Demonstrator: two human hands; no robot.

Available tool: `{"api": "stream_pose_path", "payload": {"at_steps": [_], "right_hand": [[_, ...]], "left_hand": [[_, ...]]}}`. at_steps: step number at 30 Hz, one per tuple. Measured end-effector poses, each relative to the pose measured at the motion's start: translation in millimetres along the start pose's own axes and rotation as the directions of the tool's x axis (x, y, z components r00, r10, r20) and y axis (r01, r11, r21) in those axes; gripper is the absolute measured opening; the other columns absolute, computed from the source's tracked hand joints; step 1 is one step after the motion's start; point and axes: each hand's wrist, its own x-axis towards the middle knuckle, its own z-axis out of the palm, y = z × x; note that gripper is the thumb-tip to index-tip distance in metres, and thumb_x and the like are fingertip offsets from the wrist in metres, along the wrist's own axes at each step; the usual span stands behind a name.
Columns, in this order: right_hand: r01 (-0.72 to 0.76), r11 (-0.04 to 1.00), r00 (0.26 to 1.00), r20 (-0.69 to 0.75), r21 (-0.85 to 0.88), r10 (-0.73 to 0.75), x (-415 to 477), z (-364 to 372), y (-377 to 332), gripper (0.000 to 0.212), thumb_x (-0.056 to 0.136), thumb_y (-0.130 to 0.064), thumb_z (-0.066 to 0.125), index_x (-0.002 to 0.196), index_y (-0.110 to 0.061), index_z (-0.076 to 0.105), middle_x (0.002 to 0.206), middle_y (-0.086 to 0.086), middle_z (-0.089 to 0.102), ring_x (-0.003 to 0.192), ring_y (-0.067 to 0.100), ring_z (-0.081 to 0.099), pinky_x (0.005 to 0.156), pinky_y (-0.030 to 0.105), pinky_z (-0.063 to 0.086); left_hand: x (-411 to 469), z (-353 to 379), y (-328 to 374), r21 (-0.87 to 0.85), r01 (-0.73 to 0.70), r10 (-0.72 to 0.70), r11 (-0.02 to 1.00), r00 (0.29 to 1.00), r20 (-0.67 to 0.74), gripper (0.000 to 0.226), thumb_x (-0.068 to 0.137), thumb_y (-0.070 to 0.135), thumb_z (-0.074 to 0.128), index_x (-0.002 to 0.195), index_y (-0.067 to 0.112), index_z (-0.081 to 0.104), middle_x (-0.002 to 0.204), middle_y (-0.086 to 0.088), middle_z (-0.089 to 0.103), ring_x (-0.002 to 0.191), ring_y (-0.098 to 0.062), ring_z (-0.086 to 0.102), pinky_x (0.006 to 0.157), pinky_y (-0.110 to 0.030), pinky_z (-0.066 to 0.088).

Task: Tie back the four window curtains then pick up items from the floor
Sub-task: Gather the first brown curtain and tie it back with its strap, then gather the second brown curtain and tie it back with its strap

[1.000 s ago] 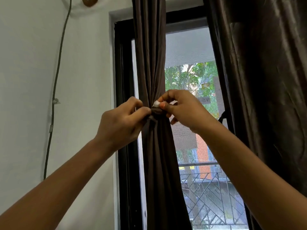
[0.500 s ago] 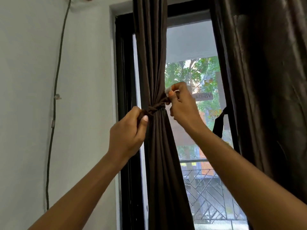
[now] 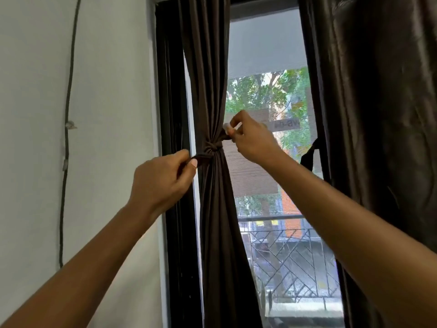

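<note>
A dark brown curtain point(image 3: 208, 74) hangs gathered at the left side of the window, cinched by a matching tie-back strip knotted at its middle point(image 3: 211, 149). My left hand point(image 3: 163, 183) pinches the strip's left end, just left of the knot. My right hand point(image 3: 250, 138) pinches the right end, which carries a small white tag, up and to the right of the knot. The strip runs taut between both hands. A second, shinier brown curtain point(image 3: 378, 114) hangs loose on the right, with a dark tie-back loop point(image 3: 309, 155) dangling at its edge.
The black window frame point(image 3: 172, 114) stands beside a white wall point(image 3: 106, 91) with a thin cable point(image 3: 67, 129) running down it. Through the mesh screen I see trees, a building and a balcony railing point(image 3: 290, 261). The floor is out of view.
Both hands have drawn apart, the left one down and left, the right one up and right, and the knot around the curtain has pulled tight. The view has tilted slightly.
</note>
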Motion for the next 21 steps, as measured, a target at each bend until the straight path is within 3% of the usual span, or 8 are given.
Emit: {"api": "stream_pose_path", "payload": {"at_steps": [5, 9, 13, 17, 19, 21], "right_hand": [[0.153, 0.962, 0.985, -0.039, -0.227, -0.166, -27, -58, -2, 0.018, 0.096, -0.033, 0.049, 0.11, -0.022, 0.053, 0.097, -0.004, 0.065, 0.083, 0.021, 0.055, 0.065, 0.029, 0.037], [0.169, 0.874, 0.948, -0.169, -0.456, -0.271, -21, -132, 1, 0.017, 0.094, -0.035, 0.049, 0.103, -0.024, 0.059, 0.093, -0.004, 0.068, 0.087, 0.024, 0.059, 0.067, 0.031, 0.043], [0.104, 0.868, 0.901, -0.324, -0.485, -0.289, 1, -229, 30, 0.018, 0.093, -0.032, 0.051, 0.105, -0.022, 0.062, 0.094, 0.0, 0.066, 0.089, 0.023, 0.061, 0.076, 0.039, 0.05], [0.009, 0.809, 0.834, -0.442, -0.588, -0.331, 32, -305, 95, 0.017, 0.094, -0.033, 0.05, 0.101, -0.021, 0.058, 0.088, -0.002, 0.062, 0.084, 0.019, 0.059, 0.069, 0.035, 0.048], [-0.067, 0.754, 0.802, -0.485, -0.653, -0.35, 51, -331, 127, 0.02, 0.094, -0.034, 0.047, 0.101, -0.018, 0.056, 0.092, 0.001, 0.061, 0.091, 0.025, 0.057, 0.074, 0.04, 0.049], [-0.161, 0.696, 0.798, -0.507, -0.7, -0.326, 69, -353, 157, 0.027, 0.093, -0.036, 0.048, 0.111, -0.017, 0.052, 0.109, 0.007, 0.058, 0.107, 0.029, 0.05, 0.084, 0.045, 0.043]], "left_hand": [[18, -12, 31, -0.164, -0.03, -0.012, 0.986, 0.968, -0.249, 0.034, 0.092, 0.042, 0.041, 0.065, 0.022, 0.043, 0.048, 0.014, 0.037, 0.044, -0.005, 0.041, 0.047, -0.017, 0.027], [69, -1, 89, -0.059, -0.174, 0.154, 0.983, 0.955, -0.255, 0.032, 0.089, 0.043, 0.045, 0.07, 0.019, 0.054, 0.053, 0.009, 0.051, 0.047, -0.013, 0.048, 0.048, -0.023, 0.034], [154, 10, 150, -0.002, -0.252, 0.245, 0.968, 0.943, -0.225, 0.024, 0.092, 0.043, 0.048, 0.08, 0.022, 0.054, 0.066, 0.007, 0.06, 0.054, -0.012, 0.054, 0.05, -0.021, 0.032], [238, 36, 200, -0.006, -0.108, 0.105, 0.994, 0.98, -0.171, 0.025, 0.09, 0.049, 0.049, 0.096, 0.025, 0.051, 0.092, 0.006, 0.066, 0.08, -0.022, 0.06, 0.066, -0.033, 0.042], [279, 58, 213, -0.008, 0.027, -0.028, 1.0, 0.996, -0.087, 0.042, 0.086, 0.055, 0.054, 0.114, 0.024, 0.048, 0.109, -0.005, 0.063, 0.098, -0.032, 0.06, 0.079, -0.041, 0.049], [316, 78, 224, -0.056, 0.208, -0.209, 0.977, 0.978, -0.012, 0.07, 0.082, 0.056, 0.061, 0.136, 0.023, 0.034, 0.13, -0.016, 0.049, 0.115, -0.04, 0.054, 0.092, -0.049, 0.046]]}}
